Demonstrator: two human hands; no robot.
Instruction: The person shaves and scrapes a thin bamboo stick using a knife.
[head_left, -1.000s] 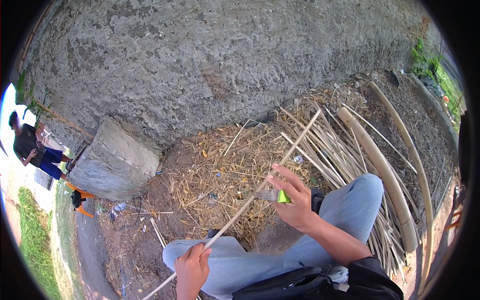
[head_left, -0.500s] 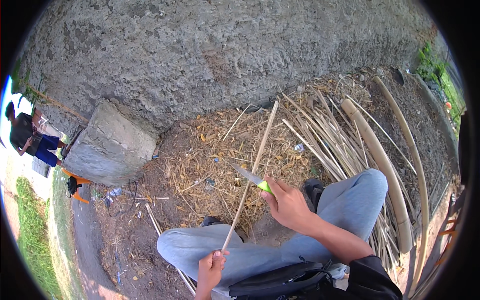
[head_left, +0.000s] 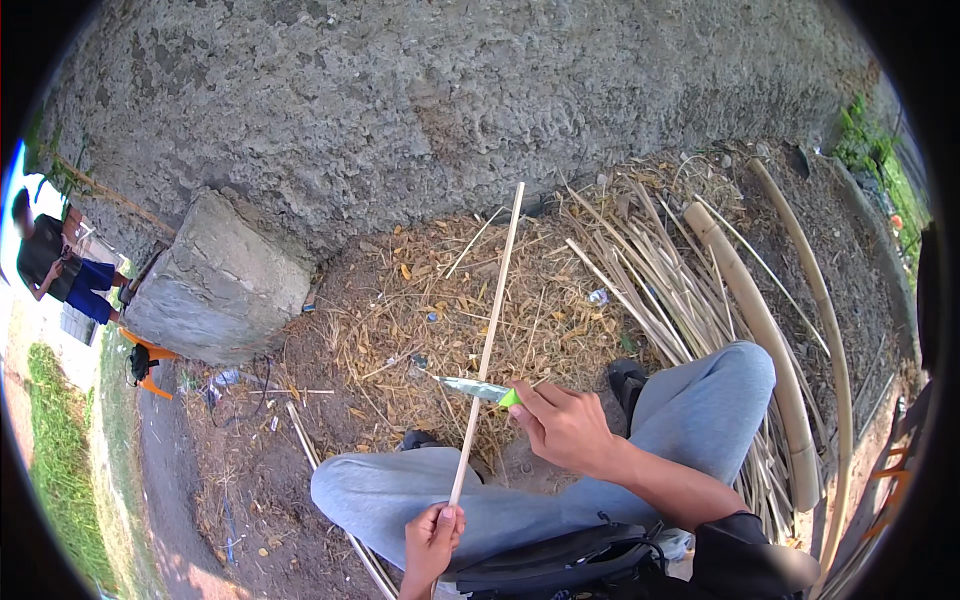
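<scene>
A long, thin bamboo strip (head_left: 497,300) slants up and away from my left hand (head_left: 434,540), which is closed round its near end by my left knee. My right hand (head_left: 570,428) grips a knife (head_left: 475,388) by its bright green handle. The blade points left and crosses the strip below its middle; whether the edge bites into the bamboo I cannot tell. Most of the handle is hidden in my fist.
Several split bamboo strips (head_left: 660,285) lie in a pile at the right, beside a thick bamboo pole (head_left: 755,340). Shavings (head_left: 400,310) litter the ground before a rough wall (head_left: 450,100). A concrete block (head_left: 225,280) stands at left, with a person (head_left: 60,260) beyond it.
The knife has come down along the strip, and its blade now lies flatter. The strip's far tip has swung left, while my left hand has shifted slightly right and down.
</scene>
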